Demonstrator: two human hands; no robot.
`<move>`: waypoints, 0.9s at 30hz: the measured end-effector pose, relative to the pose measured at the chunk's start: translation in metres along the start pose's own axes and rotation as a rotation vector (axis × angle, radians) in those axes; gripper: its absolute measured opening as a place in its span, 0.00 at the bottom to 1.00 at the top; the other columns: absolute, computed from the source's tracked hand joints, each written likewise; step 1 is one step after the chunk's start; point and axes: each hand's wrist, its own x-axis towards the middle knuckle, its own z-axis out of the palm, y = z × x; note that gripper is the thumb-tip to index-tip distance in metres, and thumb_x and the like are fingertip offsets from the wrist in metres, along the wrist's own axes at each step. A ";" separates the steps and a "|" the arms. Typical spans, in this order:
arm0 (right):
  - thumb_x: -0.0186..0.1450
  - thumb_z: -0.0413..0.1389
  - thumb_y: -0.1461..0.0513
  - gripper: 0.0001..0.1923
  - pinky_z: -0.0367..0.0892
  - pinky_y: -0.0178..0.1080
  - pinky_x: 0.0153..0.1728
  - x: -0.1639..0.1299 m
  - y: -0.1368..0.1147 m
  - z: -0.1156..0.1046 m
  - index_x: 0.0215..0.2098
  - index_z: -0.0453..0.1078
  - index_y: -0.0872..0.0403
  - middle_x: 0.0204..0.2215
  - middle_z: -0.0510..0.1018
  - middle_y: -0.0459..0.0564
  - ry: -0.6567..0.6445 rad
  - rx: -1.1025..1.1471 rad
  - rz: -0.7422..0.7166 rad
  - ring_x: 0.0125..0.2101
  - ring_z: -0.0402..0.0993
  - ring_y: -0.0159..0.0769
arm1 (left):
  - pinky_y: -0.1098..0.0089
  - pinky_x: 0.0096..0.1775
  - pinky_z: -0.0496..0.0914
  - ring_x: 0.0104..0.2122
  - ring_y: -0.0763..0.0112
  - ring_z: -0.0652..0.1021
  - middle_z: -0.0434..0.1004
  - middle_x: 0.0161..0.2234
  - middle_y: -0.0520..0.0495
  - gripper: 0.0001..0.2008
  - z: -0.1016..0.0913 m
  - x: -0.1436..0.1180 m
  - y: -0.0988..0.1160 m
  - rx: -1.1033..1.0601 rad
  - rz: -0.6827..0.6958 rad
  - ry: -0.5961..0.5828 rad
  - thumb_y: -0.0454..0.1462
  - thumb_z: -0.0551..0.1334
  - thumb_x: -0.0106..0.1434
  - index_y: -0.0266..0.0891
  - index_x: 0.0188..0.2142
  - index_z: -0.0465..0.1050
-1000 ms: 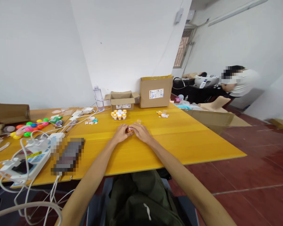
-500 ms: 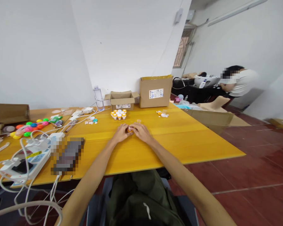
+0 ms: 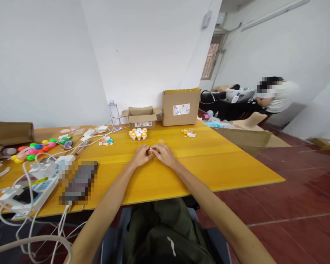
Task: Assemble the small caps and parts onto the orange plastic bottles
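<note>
The left hand (image 3: 140, 156) and right hand (image 3: 165, 154) meet, fingers pinched on a small orange-and-white piece (image 3: 151, 151) just above the glossy yellow table (image 3: 225, 165). Farther off stand similar pieces (image 3: 138, 135), an open carton (image 3: 142, 120) and a taller carton (image 3: 181, 109); at left lies a cabled power strip (image 3: 45, 185). White walls (image 3: 143, 47) rise behind; at far right, a person (image 3: 282, 95) sits above red floor tiles (image 3: 302, 194).

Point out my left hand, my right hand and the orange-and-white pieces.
Left hand (image 3: 140, 156): head view, back of hand.
Right hand (image 3: 165, 154): head view, back of hand.
Orange-and-white pieces (image 3: 138, 134): head view, cluster's middle.
</note>
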 end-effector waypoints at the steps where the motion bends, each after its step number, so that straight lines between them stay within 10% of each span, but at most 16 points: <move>1: 0.69 0.55 0.57 0.08 0.69 0.38 0.40 0.000 0.000 0.000 0.35 0.75 0.49 0.35 0.81 0.49 0.004 -0.006 0.005 0.36 0.76 0.37 | 0.66 0.41 0.67 0.35 0.64 0.72 0.70 0.29 0.50 0.10 0.000 0.000 0.000 0.001 0.005 0.002 0.43 0.65 0.60 0.41 0.28 0.69; 27: 0.71 0.52 0.61 0.11 0.69 0.38 0.41 -0.001 0.003 0.000 0.42 0.77 0.48 0.39 0.81 0.49 -0.011 0.027 -0.043 0.40 0.77 0.38 | 0.66 0.41 0.66 0.34 0.65 0.71 0.70 0.29 0.51 0.07 -0.002 0.000 -0.001 -0.091 -0.012 -0.010 0.39 0.66 0.56 0.40 0.28 0.70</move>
